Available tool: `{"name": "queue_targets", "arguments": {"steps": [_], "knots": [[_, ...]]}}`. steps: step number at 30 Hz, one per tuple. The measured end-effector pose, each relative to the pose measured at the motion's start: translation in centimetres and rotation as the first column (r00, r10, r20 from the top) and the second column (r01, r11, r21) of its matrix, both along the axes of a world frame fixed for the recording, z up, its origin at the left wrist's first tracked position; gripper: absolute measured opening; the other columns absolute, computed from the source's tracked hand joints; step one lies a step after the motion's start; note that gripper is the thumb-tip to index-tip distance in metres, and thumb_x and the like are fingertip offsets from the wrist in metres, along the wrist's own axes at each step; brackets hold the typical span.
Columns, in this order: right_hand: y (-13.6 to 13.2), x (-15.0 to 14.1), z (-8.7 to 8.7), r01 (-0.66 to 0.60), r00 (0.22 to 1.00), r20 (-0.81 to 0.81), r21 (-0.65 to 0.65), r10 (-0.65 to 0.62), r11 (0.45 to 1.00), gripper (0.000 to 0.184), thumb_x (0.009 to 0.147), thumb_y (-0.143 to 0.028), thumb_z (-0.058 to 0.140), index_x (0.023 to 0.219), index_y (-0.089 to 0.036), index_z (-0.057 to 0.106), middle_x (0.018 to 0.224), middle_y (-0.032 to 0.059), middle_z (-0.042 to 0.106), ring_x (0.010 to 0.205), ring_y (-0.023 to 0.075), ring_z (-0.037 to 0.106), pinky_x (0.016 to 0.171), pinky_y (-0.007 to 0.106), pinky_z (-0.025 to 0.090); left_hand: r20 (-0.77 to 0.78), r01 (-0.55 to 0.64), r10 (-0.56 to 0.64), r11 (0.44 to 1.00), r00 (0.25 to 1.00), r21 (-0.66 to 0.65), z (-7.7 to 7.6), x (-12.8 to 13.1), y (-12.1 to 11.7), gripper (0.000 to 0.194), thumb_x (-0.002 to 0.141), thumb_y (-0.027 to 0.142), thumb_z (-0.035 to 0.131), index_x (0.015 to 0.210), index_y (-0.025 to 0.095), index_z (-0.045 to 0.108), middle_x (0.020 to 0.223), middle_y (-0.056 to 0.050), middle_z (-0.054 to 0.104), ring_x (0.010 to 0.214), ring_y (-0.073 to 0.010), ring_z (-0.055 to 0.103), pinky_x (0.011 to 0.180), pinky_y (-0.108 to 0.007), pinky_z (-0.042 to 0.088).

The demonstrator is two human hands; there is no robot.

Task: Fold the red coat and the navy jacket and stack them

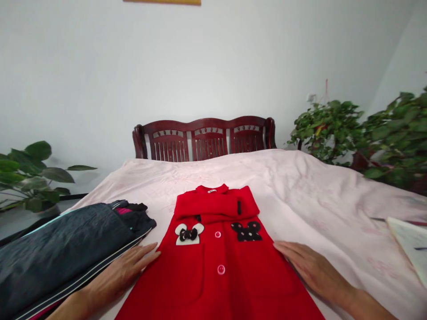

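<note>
A red coat lies front side up on a pale pink cloth, its sleeves folded across the chest below the collar. White buttons run down its middle. One pocket has a white mouse-head patch with a black bow, the other a black dotted patch. Along the coat's left edge rests my left hand, fingers stretched out and touching the fabric. My right hand lies flat at the right edge, fingertips on the coat. Neither hand grips anything. The coat's lower end runs out of view.
Dark folded clothes with white stripes lie on the left, close to my left forearm. Behind the cloth stands a carved wooden backrest. Leafy plants grow at the right, another plant at the left. A pale sheet-like object lies far right.
</note>
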State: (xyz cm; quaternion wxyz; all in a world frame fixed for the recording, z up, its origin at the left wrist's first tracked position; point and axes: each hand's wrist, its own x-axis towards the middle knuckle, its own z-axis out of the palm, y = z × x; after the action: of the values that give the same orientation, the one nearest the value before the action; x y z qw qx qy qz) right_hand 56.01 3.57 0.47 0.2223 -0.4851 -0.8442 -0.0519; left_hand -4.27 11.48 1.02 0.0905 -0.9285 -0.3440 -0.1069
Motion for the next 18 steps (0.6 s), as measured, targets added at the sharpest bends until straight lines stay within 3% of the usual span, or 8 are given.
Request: {"name": "queue_targets", "arguments": {"steps": [3,5,9,12,14,15,16,18], "knots": [[-4.4,0.5,-0.4,-0.049,0.996,0.075,-0.015,0.05,0.999,0.059,0.091,-0.012,0.047,0.144,-0.038,0.048,0.139,-0.0018,0.06,0.12,0.0164,0.062,0.102,0.027,0.052,0.041,-0.034,0.032,0.998,0.999,0.046,-1.2,-1.8,-3.3,0.06,0.096,0.013,0.034,0.148,0.044,0.037,0.149,0.004,0.051,0.128,-0.0185,0.057,0.107,-0.032,0.047],[-6.7,0.2,-0.7,-0.041,0.998,0.042,-0.033,0.042,0.999,0.06,0.09,-0.013,0.047,0.143,-0.04,0.049,0.139,-0.003,0.06,0.119,0.0164,0.063,0.102,0.025,0.051,0.073,-0.053,0.05,0.998,0.996,0.04,-1.6,-2.4,-5.4,0.053,0.099,0.023,0.034,0.147,0.043,0.039,0.148,0.005,0.052,0.127,-0.0179,0.058,0.107,-0.03,0.047],[-9.4,-0.8,-2.1,0.121,0.956,-0.246,-0.172,-0.162,0.978,0.047,0.088,-0.026,0.056,0.134,-0.034,0.059,0.134,0.0018,0.064,0.116,0.0208,0.065,0.101,0.029,0.052,0.17,-0.169,0.162,0.985,0.972,0.025,-2.4,-4.1,-8.5,0.055,0.093,0.05,0.05,0.147,0.043,0.039,0.145,0.005,0.056,0.126,-0.0208,0.059,0.107,-0.032,0.048],[-9.8,-1.7,-3.0,0.239,0.744,-0.533,-0.353,-0.404,0.905,0.041,0.083,-0.04,0.062,0.122,-0.025,0.063,0.117,0.0086,0.072,0.102,0.0236,0.071,0.086,0.028,0.06,0.294,-0.277,0.282,0.959,0.913,-0.057,-3.4,-5.2,-9.7,0.057,0.081,0.054,0.065,0.136,0.046,0.051,0.132,0.005,0.066,0.114,-0.0244,0.067,0.096,-0.034,0.057],[-9.5,-2.6,-2.8,0.265,0.585,-0.67,-0.374,-0.456,0.889,0.036,0.079,-0.043,0.063,0.108,-0.023,0.065,0.099,0.0096,0.075,0.086,0.0245,0.074,0.075,0.029,0.062,0.379,-0.326,0.36,0.933,0.852,-0.154,-4.0,-5.0,-9.9,0.04,0.08,0.049,0.067,0.12,0.045,0.063,0.121,0.005,0.073,0.105,-0.0264,0.071,0.089,-0.036,0.061],[-9.3,-3.2,-2.5,0.261,0.548,-0.71,-0.359,-0.443,0.896,0.032,0.079,-0.044,0.063,0.103,-0.023,0.065,0.094,0.0094,0.075,0.082,0.0246,0.074,0.072,0.029,0.062,0.415,-0.334,0.389,0.921,0.823,-0.2,-4.1,-4.5,-10.0,0.034,0.081,0.047,0.066,0.115,0.043,0.066,0.118,0.004,0.074,0.105,-0.0269,0.071,0.089,-0.036,0.061],[-9.2,-3.8,-2.0,0.241,0.547,-0.728,-0.335,-0.413,0.911,0.028,0.08,-0.043,0.061,0.1,-0.023,0.066,0.094,0.0092,0.075,0.082,0.0246,0.073,0.073,0.03,0.062,0.446,-0.327,0.398,0.917,0.802,-0.229,-4.0,-3.7,-10.0,0.032,0.083,0.045,0.065,0.115,0.042,0.066,0.119,0.003,0.074,0.107,-0.0271,0.071,0.091,-0.036,0.06],[-9.0,-5.1,-0.9,0.153,0.639,-0.708,-0.267,-0.302,0.951,0.026,0.087,-0.038,0.056,0.106,-0.025,0.067,0.107,0.01,0.073,0.095,0.0255,0.071,0.082,0.033,0.061,0.461,-0.259,0.343,0.936,0.818,-0.236,-3.2,-1.7,-10.1,0.04,0.088,0.039,0.06,0.127,0.041,0.06,0.128,0.001,0.069,0.115,-0.0254,0.067,0.097,-0.034,0.056]]}}
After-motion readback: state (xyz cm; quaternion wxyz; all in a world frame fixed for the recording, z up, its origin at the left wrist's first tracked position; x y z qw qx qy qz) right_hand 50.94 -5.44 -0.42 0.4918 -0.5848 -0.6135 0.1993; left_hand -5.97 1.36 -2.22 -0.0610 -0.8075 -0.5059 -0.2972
